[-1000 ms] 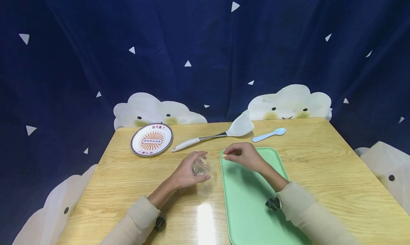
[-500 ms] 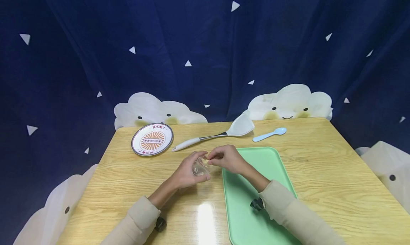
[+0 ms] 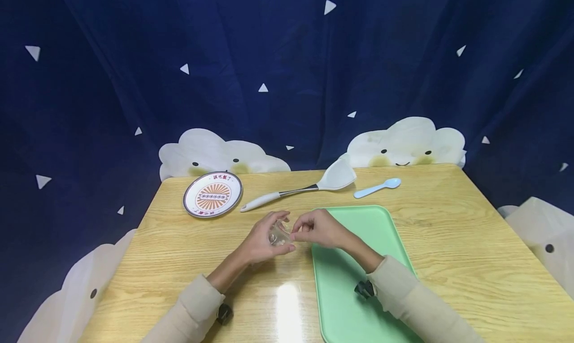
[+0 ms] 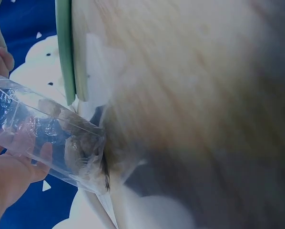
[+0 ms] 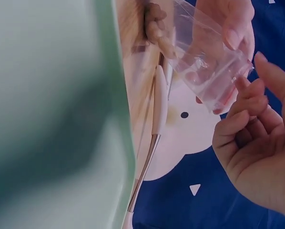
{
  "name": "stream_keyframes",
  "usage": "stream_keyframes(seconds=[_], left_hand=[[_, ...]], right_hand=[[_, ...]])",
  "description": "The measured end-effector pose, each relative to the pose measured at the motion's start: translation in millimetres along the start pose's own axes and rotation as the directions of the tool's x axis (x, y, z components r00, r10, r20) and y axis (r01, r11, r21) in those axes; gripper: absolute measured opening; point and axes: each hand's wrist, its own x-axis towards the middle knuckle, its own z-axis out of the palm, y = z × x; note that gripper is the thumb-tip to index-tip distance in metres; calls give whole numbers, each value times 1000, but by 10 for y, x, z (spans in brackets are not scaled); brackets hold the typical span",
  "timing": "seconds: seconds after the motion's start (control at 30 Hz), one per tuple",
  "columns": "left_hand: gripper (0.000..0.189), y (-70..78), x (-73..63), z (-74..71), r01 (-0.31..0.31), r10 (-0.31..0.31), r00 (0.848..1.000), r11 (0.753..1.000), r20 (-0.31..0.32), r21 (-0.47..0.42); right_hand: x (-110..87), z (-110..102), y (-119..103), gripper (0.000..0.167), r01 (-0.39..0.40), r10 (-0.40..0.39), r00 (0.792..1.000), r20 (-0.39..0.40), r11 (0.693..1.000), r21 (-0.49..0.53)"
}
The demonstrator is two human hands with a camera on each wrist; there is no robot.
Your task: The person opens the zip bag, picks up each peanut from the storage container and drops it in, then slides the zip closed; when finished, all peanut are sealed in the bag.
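My left hand (image 3: pixel 264 241) holds a clear plastic zip bag (image 4: pixel 52 126) by its sides, fingers and thumb curved round it. Several beige, knobbly pieces (image 4: pixel 83 150), resembling peanuts in the shell, lie gathered at the bag's bottom. The bag's mouth has a reddish strip and faces my right hand (image 3: pixel 318 228). In the right wrist view, the thumb and index fingertip of that hand (image 5: pixel 261 124) are at the mouth's edge, with the film between them, and the other fingers are curled in. No piece shows in the right fingers.
A light green tray (image 3: pixel 354 293) lies beneath my right forearm. Behind the hands, a white-headed spatula (image 3: pixel 298 191) lies across the wooden table (image 3: pixel 457 243). A round patterned plate (image 3: pixel 213 195) sits at the back left, a pale blue spoon (image 3: pixel 376 188) at the back right.
My right hand has moved left from over the tray's far-left corner to the bag's mouth. The small pale piece it pinched is no longer visible in its fingers. The left hand has stayed put.
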Motion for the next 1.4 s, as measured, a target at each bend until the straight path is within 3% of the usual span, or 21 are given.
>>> stream_keyframes(seconds=[0.17,0.37,0.53,0.67,0.93,1.07,1.17,1.27,1.4], left_hand=[[82,37,-6,-24,-21,21,1000,1000,-9,-12],[77,98,-78,-140,38,-45,997,993,-56,-114],[51,134,-149,-241,121,-155,982,953,-104,-279],[31,123,-179,-270,128,-204,964,917,-168,-377],[19,96,-246,-297,74,-193,945,912,-263,-404],[18,168,-305,-360,45,-157,948,927,-276,-373],[14,212,-329,-389,6,-108,956,937,-273,-350],[11,216,-333,-372,9,-112,955,936,-275,-351],[12,122,-325,-308,7,-120,947,935,-299,-354]], right_hand=[[-4,17,-35,4,14,-14,998,58,1000,4],[-35,-52,-61,6,46,-47,999,-12,997,-68],[-61,-99,-32,5,48,-55,996,-75,994,-94],[-66,-91,-6,6,30,-40,992,-117,996,-89],[-76,-53,-27,6,58,-53,975,-217,998,17],[-78,-45,-32,5,80,-49,962,-267,991,108],[-70,-34,-44,13,82,-27,959,-282,979,186],[-54,1,-59,25,68,0,961,-275,969,237],[-33,54,-48,21,6,55,967,-250,971,238]])
